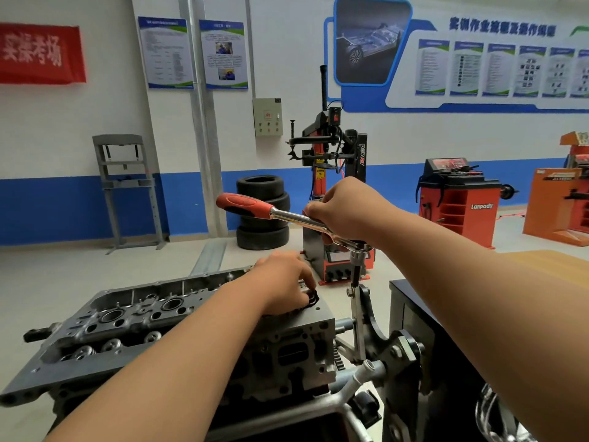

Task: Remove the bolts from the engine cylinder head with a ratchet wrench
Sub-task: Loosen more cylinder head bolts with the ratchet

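Cylinder head [165, 317] on stand, lower left-centre, top face up. Left hand [283, 282] down on its right end, fingers curled at small dark round bit [311, 299]. Pinching or just poking, can't tell tbh. Ratchet wrench [251, 205] held up off head, red handle pointing left. Right hand [342, 212] wrapped round chrome shaft near ratchet end, guessing it's parked while left hand fiddles. Extension [354, 269] hangs beside head, right above stand bracket [360, 314], could snag. Behind: tyre stack [263, 215], tyre changer [331, 161], red balancer [459, 199].

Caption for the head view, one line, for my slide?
Right hand grips a ratchet wrench beside the cylinder head; left hand pinches a black part on it.
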